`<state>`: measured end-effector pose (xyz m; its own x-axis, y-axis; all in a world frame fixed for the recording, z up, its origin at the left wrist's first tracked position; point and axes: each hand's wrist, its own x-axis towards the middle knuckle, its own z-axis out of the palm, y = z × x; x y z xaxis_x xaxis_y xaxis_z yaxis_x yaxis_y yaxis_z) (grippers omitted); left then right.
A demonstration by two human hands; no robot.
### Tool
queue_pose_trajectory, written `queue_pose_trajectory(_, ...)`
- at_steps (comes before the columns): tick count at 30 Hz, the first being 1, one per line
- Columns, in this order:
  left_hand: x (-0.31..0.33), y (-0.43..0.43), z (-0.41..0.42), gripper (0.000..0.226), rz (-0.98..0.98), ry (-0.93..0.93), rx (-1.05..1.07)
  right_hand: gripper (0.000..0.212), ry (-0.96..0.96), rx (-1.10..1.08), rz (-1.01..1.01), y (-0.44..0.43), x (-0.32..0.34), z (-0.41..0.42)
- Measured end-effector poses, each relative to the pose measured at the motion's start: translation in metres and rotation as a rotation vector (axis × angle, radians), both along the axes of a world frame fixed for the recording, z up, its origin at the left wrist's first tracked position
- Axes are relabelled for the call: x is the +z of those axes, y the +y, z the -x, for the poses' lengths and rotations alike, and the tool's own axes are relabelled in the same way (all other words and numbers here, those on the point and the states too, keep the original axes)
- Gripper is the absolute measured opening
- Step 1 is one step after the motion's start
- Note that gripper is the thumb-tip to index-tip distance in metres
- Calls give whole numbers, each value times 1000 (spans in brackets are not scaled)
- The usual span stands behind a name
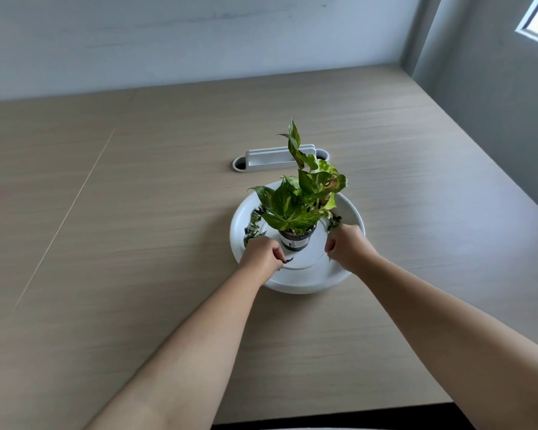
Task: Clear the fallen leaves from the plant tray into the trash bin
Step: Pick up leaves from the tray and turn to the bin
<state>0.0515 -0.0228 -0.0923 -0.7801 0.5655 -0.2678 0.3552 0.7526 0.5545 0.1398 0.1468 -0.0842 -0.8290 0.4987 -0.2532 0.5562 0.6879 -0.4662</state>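
A round white plant tray [305, 283] lies on the wooden table, with a small potted green plant [298, 200] standing at its centre. Dark dried fallen leaves [253, 223] lie along the tray's left side, and a few more leaves [334, 220] on the right beside the pot. My left hand [261, 254] rests in the tray left of the pot, fingers closed on dark fallen leaves that poke out by the thumb. My right hand [345, 246] is fisted in the tray right of the pot, just below the right leaves; what it holds is hidden. No trash bin is visible.
A white oval cable grommet [280, 159] with a raised lid is set in the table behind the tray. The wooden table [137, 212] reaches the wall at the back and the right. Its front edge runs at the bottom of the view.
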Motion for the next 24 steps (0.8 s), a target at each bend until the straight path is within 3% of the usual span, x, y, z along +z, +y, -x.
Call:
queue_pose_trajectory(5, 23, -3, -18, 15, -94, 22, 66, 28, 85, 33, -4, 2, 24, -15)
queue_pose_trajectory(11, 41, 40, -90, 17, -117, 0, -12, 26, 148, -59, 21, 41, 44, -90)
queue_pose_trajectory(16, 51, 145, -193, 16, -174, -14, -246, 24, 116, -277, -14, 118, 58, -222)
queue_pose_trajectory(24, 45, 317, -426, 16, -223, -41, -822, 20, 87, -828, -59, 211, 60, -515)
